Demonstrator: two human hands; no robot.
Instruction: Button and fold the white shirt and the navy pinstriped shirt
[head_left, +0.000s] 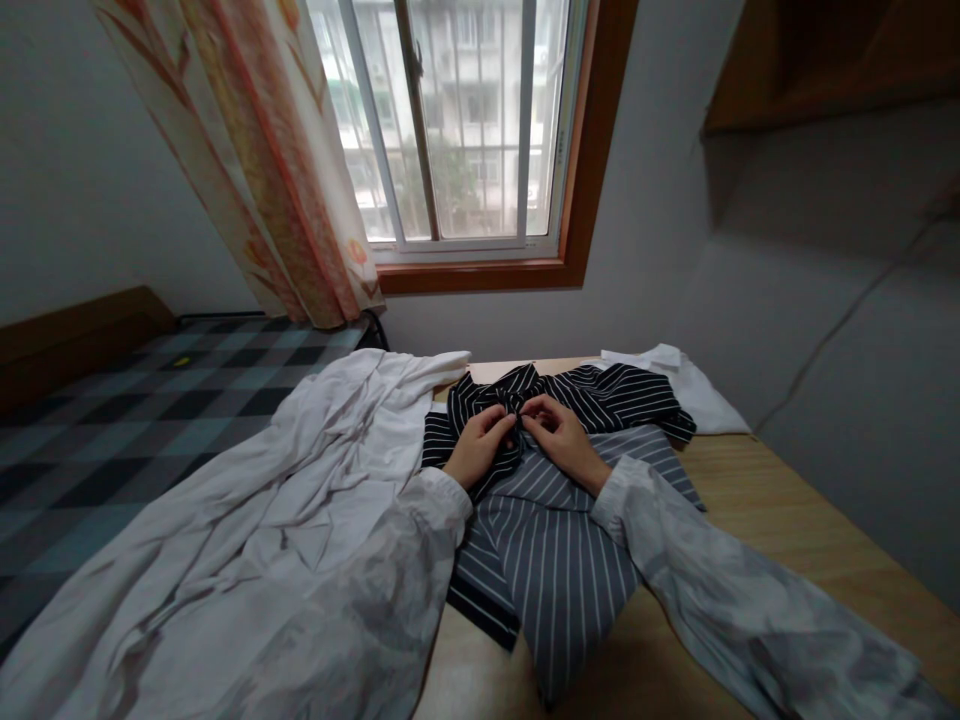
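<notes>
A striped garment (570, 560) in dark and grey cloth with thin white lines lies crumpled on the wooden table (757, 510). Its black striped part (622, 390) is bunched at the far side, and a pointed grey part hangs toward me. My left hand (484, 445) pinches the dark cloth near the bunched middle with thumb and forefinger. Close beside it, my right hand (559, 435) pinches the same spot from the right. The fingertips nearly meet. Whatever small detail sits between them is too dark to make out.
White cloth (337, 450) spreads along the left side of the table. Another white piece (701, 390) lies at the far right. A bed with a checked cover (187, 400) stands to the left, below a curtain (277, 150) and window (465, 130). A cable (840, 335) runs along the right wall.
</notes>
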